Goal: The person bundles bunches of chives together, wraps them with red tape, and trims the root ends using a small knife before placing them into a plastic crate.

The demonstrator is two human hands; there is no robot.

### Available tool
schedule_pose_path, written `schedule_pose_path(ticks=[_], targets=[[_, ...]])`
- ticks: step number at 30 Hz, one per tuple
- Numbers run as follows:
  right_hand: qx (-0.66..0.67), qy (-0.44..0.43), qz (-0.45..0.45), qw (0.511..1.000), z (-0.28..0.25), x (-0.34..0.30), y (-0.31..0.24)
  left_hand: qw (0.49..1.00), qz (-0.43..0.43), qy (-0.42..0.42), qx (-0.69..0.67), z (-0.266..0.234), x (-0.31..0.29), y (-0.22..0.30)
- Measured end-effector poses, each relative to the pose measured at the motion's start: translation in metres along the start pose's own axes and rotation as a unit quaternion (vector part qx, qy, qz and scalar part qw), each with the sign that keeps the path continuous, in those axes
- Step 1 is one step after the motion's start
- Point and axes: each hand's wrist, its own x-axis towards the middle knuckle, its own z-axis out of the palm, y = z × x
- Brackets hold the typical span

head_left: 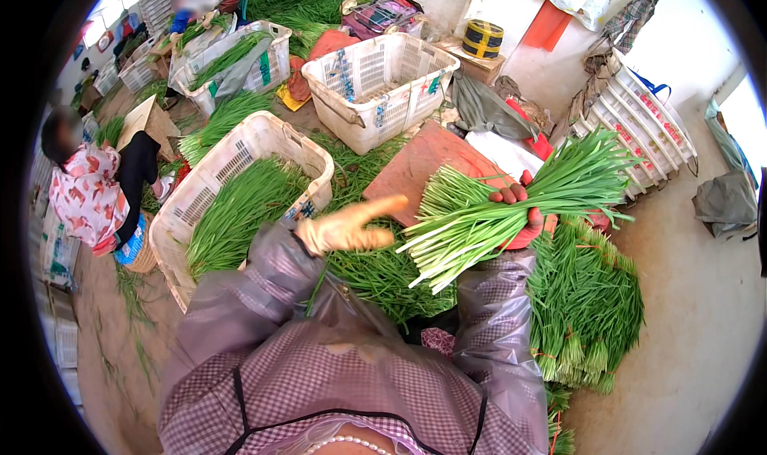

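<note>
My right hand (511,194), in a red glove with dark fingertips, is wrapped round a loose bunch of garlic chives (455,230). Its pale stem ends point to the left and toward me, while the green leaves fan out to the far right. My left hand (349,225), in a tan glove, is apart from the bunch with its fingers stretched and spread, holding nothing. Beyond the bunch lies a reddish board (403,171), partly covered by it. Loose chives (375,275) are heaped below my left hand.
Tied chive bundles (587,303) are stacked at my right. A white crate (169,227) of chives stands at my left, another crate (326,95) ahead. Stacked crates (639,127) lean by the right wall. A co-worker (89,187) sits at far left; another person (188,11) is farther back.
</note>
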Motion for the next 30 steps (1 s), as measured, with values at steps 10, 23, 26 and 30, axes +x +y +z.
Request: schedule_pose_path(ticks=[10, 23, 26, 30], targets=[[-0.003, 0.016, -0.029, 0.999, 0.001, -0.004, -0.023, 0.91, -0.395, 0.114, -0.053, -0.036, -0.062, -0.072], [-0.088, 0.197, 0.343, 0.914, 0.037, -0.009, 0.079, 0.814, -0.134, 0.051, -0.564, 0.038, 0.031, 0.001], [-0.322, 0.163, 0.326, 0.874, 0.069, -0.002, 0.121, 0.726, -0.206, 0.087, -0.65, 0.053, 0.004, -0.003], [-0.624, -0.067, 0.262, 0.733, 0.049, 0.014, 0.145, 0.735, -0.257, 0.144, -0.611, 0.048, -0.012, -0.006]])
